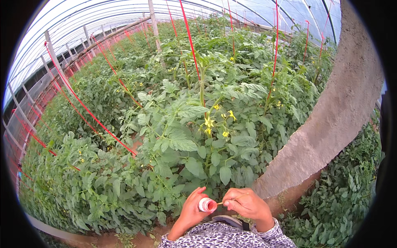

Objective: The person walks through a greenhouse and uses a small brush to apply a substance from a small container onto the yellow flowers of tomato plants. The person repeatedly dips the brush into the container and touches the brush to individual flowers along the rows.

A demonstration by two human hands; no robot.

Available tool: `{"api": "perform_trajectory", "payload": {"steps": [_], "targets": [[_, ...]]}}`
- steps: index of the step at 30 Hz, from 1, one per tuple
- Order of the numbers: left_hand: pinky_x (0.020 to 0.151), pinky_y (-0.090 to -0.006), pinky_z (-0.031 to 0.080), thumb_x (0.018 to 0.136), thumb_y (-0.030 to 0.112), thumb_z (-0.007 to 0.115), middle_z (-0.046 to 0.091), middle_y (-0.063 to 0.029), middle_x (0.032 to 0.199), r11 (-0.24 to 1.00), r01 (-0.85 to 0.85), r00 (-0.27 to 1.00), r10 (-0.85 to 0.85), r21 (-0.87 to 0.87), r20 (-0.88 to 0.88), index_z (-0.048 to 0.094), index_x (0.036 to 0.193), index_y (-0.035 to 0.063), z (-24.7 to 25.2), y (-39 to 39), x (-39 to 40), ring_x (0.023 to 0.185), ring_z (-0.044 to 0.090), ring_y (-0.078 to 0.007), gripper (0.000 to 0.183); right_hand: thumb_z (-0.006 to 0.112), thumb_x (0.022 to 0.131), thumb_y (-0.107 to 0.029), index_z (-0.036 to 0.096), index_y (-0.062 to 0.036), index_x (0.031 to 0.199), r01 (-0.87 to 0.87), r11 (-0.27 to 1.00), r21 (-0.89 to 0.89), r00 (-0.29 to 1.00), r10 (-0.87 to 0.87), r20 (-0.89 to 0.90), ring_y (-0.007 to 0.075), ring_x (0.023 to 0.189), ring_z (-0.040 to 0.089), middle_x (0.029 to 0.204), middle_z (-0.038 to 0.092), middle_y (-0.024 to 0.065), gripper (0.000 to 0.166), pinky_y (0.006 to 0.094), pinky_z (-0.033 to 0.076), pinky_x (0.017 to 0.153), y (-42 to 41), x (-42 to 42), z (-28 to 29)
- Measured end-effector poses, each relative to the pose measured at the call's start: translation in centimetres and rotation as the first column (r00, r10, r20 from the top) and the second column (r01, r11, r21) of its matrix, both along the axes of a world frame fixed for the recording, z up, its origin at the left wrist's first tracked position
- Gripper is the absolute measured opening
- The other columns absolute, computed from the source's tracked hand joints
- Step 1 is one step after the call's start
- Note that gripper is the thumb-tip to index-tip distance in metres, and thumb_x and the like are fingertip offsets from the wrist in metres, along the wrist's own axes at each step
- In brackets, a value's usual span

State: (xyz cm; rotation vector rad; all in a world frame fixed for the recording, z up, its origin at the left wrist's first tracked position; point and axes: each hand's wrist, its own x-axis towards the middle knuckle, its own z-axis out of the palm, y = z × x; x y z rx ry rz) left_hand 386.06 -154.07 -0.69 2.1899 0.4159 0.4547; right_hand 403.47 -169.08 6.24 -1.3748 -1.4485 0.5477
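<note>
Low before my body, my left hand (192, 208) grips a small white bottle (204, 205) whose open mouth faces right and shows red inside. My right hand (245, 205) pinches a thin wooden stick or brush handle (220, 203), its near end right at the bottle's mouth. Whether the tip is inside the mouth is hard to tell. Beyond my hands stands a tomato plant (180, 139) with a cluster of yellow flowers (209, 122). A red string (189, 38) runs up from its stem.
A concrete pillar (313, 139) curves along the right side, close to my right hand. More tomato plants (90, 183) fill the left and the back. Wooden posts (154, 24) and several red strings (93, 116) stand among the rows. Bare soil (108, 240) shows near my feet.
</note>
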Motion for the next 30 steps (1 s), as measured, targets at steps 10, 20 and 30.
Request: {"api": "perform_trajectory", "payload": {"steps": [10,20,30], "targets": [[0.102,-0.0464,0.038,0.063,0.014,0.083,0.060,-0.0165,0.112,0.985,0.160,0.986,-0.162,-0.062,-0.028,0.059,0.097,0.0052,-1.4,-1.7,-1.8,0.123,0.048,-0.0368,0.042,0.056,0.092,-0.016,0.061,-0.0010,0.095,0.060,0.981,-0.183,0.993,-0.077,-0.085,0.0278,0.075,0.062,0.086,0.061,0.0111,0.016,0.0357,0.049,0.067,-2.7,-3.6,-1.1],[0.100,-0.0404,0.040,0.055,0.010,0.086,0.055,-0.0193,0.128,0.954,0.284,0.956,-0.289,-0.092,-0.048,0.060,0.100,0.0046,-3.9,-0.7,-5.4,0.124,0.049,-0.0333,0.052,0.052,0.096,-0.009,0.057,0.0062,0.103,0.240,0.966,-0.095,0.645,-0.232,-0.728,0.0185,0.079,0.066,0.091,0.065,0.0129,0.017,0.0299,0.055,0.069,-9.9,-8.8,-2.6],[0.096,-0.0370,0.044,0.055,0.009,0.087,0.054,-0.0194,0.128,0.863,0.483,0.871,-0.491,-0.151,-0.021,0.060,0.096,0.0031,-4.5,-4.7,-3.1,0.121,0.052,-0.0295,0.049,0.055,0.094,-0.008,0.058,0.0057,0.098,0.652,0.753,-0.086,0.400,-0.438,-0.805,0.0229,0.065,0.068,0.079,0.066,0.0154,0.014,0.0324,0.057,0.057,-16.5,-12.2,-3.7]]}}
